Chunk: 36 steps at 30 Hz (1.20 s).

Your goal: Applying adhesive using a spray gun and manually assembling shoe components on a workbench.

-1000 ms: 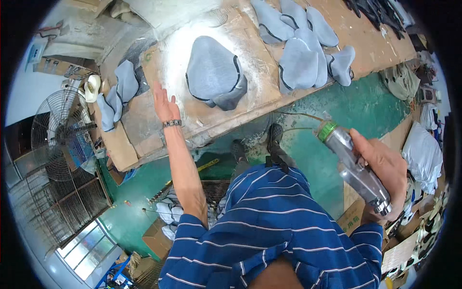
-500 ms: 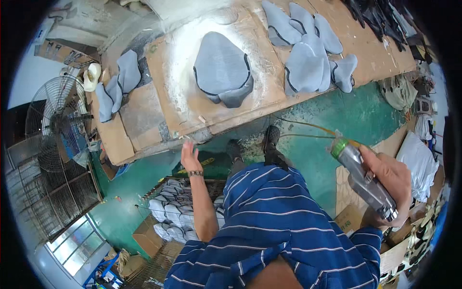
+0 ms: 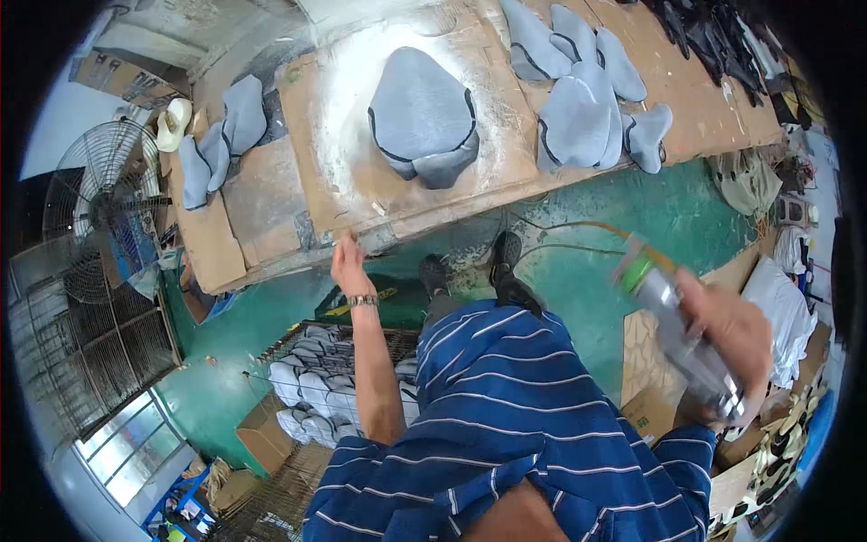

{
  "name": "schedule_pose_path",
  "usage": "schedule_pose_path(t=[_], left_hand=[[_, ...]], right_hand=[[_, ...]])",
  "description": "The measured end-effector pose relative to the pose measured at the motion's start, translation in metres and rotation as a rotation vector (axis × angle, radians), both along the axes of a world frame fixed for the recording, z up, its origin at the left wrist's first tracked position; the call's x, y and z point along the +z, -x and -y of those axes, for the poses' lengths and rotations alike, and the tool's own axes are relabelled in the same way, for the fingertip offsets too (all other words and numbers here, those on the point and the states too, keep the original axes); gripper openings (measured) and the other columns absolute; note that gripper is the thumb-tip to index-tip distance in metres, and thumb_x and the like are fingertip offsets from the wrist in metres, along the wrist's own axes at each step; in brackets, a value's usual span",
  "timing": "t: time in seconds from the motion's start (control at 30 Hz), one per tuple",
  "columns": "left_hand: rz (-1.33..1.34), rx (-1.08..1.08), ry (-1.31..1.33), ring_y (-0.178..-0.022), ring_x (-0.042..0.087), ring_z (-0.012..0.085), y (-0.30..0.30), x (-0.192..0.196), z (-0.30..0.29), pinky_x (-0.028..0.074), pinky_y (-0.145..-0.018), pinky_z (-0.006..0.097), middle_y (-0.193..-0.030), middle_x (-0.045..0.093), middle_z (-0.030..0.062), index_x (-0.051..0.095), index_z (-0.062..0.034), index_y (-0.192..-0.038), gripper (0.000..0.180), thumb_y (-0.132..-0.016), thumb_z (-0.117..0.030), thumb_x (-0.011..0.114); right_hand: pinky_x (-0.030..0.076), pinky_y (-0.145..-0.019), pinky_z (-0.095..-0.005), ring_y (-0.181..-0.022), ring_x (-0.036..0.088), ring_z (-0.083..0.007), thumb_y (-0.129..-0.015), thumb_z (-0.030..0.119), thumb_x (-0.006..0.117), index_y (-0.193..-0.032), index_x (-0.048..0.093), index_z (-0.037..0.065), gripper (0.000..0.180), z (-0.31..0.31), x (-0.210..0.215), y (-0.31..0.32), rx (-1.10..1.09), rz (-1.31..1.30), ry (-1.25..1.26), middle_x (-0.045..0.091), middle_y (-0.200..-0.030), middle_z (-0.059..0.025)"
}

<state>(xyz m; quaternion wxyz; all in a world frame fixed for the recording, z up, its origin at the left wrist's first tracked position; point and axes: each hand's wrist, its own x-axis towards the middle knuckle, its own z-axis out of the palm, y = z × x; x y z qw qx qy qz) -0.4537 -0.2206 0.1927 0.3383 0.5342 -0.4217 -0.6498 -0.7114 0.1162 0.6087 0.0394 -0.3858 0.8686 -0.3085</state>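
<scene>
My right hand (image 3: 733,330) is wrapped round a grey spray gun (image 3: 666,312) with a green ring near its end, held out over the floor to the right. Motion blurs it. A yellowish hose (image 3: 587,226) runs beside its green end. My left hand (image 3: 349,268) is raised near the table's front edge, fingers curled together; whatever they may hold cannot be made out. On a cardboard sheet (image 3: 316,172) coated with white residue lies a large grey fabric piece (image 3: 422,99) with black edging, apart from both hands. A smaller grey flap (image 3: 447,167) shows along its near side.
More grey pieces lie on the table at the right (image 3: 573,122) and left (image 3: 242,116). A large caged fan (image 3: 95,212) stands at far left. Below my left forearm, a wire rack (image 3: 312,339) holds several grey pieces. A white plastic bag (image 3: 777,316) lies at right.
My left hand has moved slightly up and left, and its fingers have curled in. The spray gun stays in my right hand, now blurred. The view has shifted slightly.
</scene>
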Motion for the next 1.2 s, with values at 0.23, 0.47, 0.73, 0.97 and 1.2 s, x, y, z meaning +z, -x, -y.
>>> schedule_pose_path(t=[0.23,0.47,0.73,0.97,1.2], left_hand=[[0.11,-0.251,0.39,-0.119,0.064,0.0206,0.086,0.041,0.032,0.048,-0.102,0.035,-0.13,0.069,0.0097,0.073,-0.0029,-0.124,0.038,-0.097,-0.03,0.073],[0.55,-0.646,1.232,-0.135,0.052,0.0365,0.163,0.07,0.088,0.043,-0.112,0.048,-0.139,0.063,0.014,0.08,-0.0145,-0.113,0.037,-0.078,-0.026,0.084],[0.568,-0.722,1.326,-0.138,0.049,0.036,0.19,0.081,0.1,0.04,-0.116,0.046,-0.134,0.067,0.0056,0.085,-0.0158,-0.088,0.024,-0.066,-0.025,0.09],[0.525,-0.753,1.243,-0.133,0.054,0.0318,0.217,0.099,0.108,0.043,-0.112,0.044,-0.126,0.071,0.0044,0.085,-0.0139,-0.087,0.021,-0.069,-0.024,0.088],[0.472,-0.635,1.362,-0.123,0.061,0.0306,0.208,0.136,0.115,0.049,-0.104,0.042,-0.117,0.074,0.0068,0.084,-0.013,-0.085,0.019,-0.07,-0.024,0.084]], right_hand=[[0.046,-0.052,-0.0283,-0.058,0.061,-0.0156,-0.07,0.0,0.075,-0.128,0.072,0.001,0.058,-0.022,-0.007,0.006,0.263,0.029,-0.017,0.065,-0.069,-0.0048],[0.041,-0.054,-0.0289,-0.057,0.059,-0.0193,-0.066,0.03,0.069,-0.112,0.078,-0.004,0.058,-0.047,-0.004,0.003,0.07,0.087,-0.086,0.06,-0.064,-0.0088],[0.043,-0.057,-0.0324,-0.06,0.062,-0.023,-0.077,0.059,0.064,-0.115,0.075,-0.007,0.077,-0.072,-0.009,0.006,-0.036,0.091,-0.048,0.065,-0.071,-0.0144],[0.045,-0.051,-0.0292,-0.055,0.06,-0.017,-0.062,0.004,0.08,-0.125,0.074,0.003,0.063,-0.066,-0.007,0.008,0.219,0.051,-0.097,0.062,-0.065,-0.0043],[0.043,-0.057,-0.0309,-0.059,0.058,-0.0221,-0.074,0.045,0.066,-0.125,0.069,-0.01,0.075,-0.07,-0.015,-0.002,0.214,0.213,0.03,0.058,-0.069,-0.0136]])
